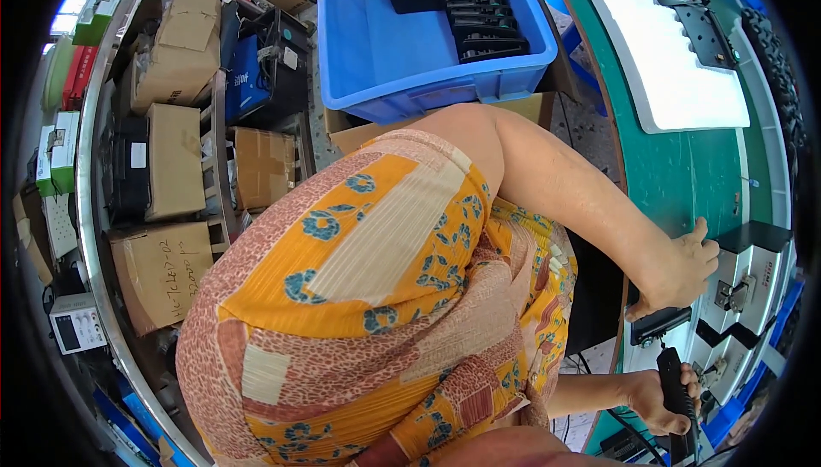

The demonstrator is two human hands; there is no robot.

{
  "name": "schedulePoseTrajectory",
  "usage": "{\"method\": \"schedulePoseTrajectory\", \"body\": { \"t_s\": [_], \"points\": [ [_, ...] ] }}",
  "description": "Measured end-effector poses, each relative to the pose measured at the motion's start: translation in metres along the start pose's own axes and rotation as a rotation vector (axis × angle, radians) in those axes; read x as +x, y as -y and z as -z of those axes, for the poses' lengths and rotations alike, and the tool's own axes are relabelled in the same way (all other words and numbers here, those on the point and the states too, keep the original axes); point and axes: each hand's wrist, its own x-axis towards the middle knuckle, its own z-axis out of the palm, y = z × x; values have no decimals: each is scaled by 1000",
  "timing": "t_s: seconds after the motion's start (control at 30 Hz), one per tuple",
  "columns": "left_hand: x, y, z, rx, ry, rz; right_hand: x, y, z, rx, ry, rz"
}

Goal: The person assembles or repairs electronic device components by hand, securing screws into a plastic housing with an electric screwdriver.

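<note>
Bare below a patterned yellow and pink short sleeve, my left arm reaches to the bench at the right. My left hand (pixel 680 270) lies spread over a silver metal fixture (pixel 735 289), thumb close to a small black part (pixel 660 325). What lies under the palm is hidden. Lower down, my right hand (pixel 663 403) is closed around a black electric screwdriver (pixel 676 381). Its thin bit points up toward the black part; I cannot tell whether they touch. Metal latches (pixel 733 296) sit on the fixture's side.
A white foam sheet (pixel 697 99) with black perforated plates (pixel 705 35) lies farther along the green bench (pixel 676 176). Beside it stands a blue bin (pixel 368 56) holding a row of black parts (pixel 483 18). Cardboard boxes (pixel 175 163) fill a rack at the left. Cables (pixel 633 428) hang near my right hand.
</note>
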Motion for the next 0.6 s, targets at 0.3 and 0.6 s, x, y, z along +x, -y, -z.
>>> {"method": "schedulePoseTrajectory", "body": {
  "t_s": [0.3,0.6],
  "points": [
    [16,13,-5,-93,164,69,8,7,8,51,-93,-106],
    [30,55,3,-285,316,69,3,0,24,-51,-39,-43]
  ]
}}
